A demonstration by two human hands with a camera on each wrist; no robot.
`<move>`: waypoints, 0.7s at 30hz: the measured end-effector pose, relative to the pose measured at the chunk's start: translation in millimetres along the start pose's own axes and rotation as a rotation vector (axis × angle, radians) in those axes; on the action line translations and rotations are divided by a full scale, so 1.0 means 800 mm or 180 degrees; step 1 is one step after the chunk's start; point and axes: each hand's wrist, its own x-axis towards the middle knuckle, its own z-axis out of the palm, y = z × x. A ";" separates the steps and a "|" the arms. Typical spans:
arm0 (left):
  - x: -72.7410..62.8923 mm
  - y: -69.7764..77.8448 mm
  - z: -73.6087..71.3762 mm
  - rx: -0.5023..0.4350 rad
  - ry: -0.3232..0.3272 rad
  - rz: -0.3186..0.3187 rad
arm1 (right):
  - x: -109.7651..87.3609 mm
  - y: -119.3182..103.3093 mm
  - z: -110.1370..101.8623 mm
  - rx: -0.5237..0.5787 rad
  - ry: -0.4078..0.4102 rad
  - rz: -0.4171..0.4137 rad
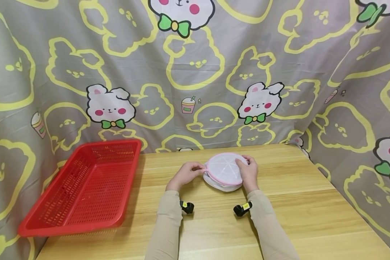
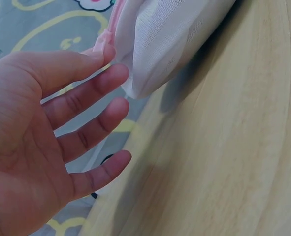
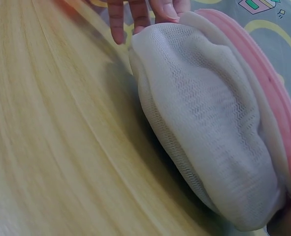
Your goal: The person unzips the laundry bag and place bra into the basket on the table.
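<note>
A round white mesh laundry bag (image 1: 225,169) with a pink zipper (image 3: 263,73) around its top edge is held tilted over the table. My left hand (image 1: 186,174) pinches the pink zipper pull (image 2: 105,43) between thumb and index finger at the bag's left side. The other fingers (image 2: 93,130) of that hand are spread apart. My right hand (image 1: 249,172) grips the opposite side of the bag, its thumb on the top panel and its fingers behind. The bag's white mesh side (image 3: 204,118) bulges in soft folds in the right wrist view.
A red plastic basket (image 1: 125,187) with perforated walls stands on the left of the wooden table (image 1: 214,231). Behind the table hangs a grey curtain (image 1: 208,97) with cartoon prints, which also runs along both sides. Small black wrist cameras (image 1: 187,207) are strapped to both sleeves.
</note>
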 end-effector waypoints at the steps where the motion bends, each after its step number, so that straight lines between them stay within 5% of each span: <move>1: 0.000 -0.001 0.000 0.0007 0.0013 0.0011 | 0.000 0.000 0.000 0.0000 -0.0013 -0.0005; 21: -0.003 -0.005 -0.002 0.0061 0.0061 -0.0045 | 0.001 -0.004 0.000 0.0048 -0.0023 -0.0014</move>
